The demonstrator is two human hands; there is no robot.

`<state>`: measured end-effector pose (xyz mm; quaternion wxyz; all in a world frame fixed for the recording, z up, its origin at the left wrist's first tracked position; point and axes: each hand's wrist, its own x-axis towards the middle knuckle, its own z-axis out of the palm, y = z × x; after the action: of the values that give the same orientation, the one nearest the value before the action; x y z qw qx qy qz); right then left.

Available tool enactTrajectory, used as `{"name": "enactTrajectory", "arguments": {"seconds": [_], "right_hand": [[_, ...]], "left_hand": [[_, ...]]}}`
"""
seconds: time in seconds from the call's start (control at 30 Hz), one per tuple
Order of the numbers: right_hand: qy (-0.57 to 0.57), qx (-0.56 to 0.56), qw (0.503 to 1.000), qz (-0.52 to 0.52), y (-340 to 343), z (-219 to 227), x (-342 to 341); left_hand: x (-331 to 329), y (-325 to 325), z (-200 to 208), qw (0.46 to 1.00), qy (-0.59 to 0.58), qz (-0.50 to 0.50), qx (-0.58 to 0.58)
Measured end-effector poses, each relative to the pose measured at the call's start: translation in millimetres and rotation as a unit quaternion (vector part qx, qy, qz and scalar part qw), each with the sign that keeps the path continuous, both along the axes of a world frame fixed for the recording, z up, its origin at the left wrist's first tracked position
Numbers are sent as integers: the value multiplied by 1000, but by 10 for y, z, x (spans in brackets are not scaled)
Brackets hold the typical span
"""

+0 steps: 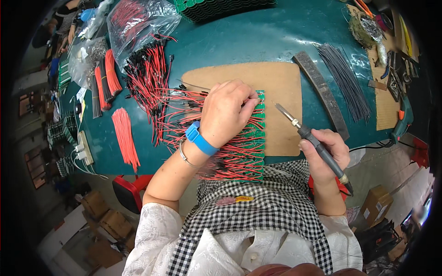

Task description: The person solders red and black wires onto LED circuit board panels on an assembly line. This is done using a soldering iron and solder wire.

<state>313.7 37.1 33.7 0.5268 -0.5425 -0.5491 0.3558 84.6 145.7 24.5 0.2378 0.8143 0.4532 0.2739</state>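
Observation:
My right hand grips a soldering iron by its dark handle, its metal tip pointing up and left, apart from the boards. My left hand is closed in a pinch at the far end of a column of green circuit boards. What lies between those fingertips is too small to make out. Many red and black wires run leftward from the boards, partly under my left hand and wrist. Boards and wires rest on a brown cardboard sheet.
Loose red and black wires are heaped at left, beside a red wire bundle and a plastic bag. At right lie a dark bar, grey wires and pliers. Stacked green boards stand at the back.

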Motion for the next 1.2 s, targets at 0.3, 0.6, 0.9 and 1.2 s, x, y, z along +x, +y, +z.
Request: {"name": "enactTrajectory", "arguments": {"seconds": [0.3, 0.6, 0.9, 1.2], "right_hand": [[6, -43, 999, -30, 84, -152, -100], [83, -64, 992, -63, 115, -223, -183], [99, -67, 991, -67, 154, -190, -207], [74, -73, 992, -71, 134, -195, -187]], "left_hand": [[5, 8, -46, 999, -4, 0, 37], [11, 7, -66, 999, -8, -4, 49], [18, 0, -51, 999, -7, -3, 49], [20, 1, -60, 998, -14, -12, 58]]}}
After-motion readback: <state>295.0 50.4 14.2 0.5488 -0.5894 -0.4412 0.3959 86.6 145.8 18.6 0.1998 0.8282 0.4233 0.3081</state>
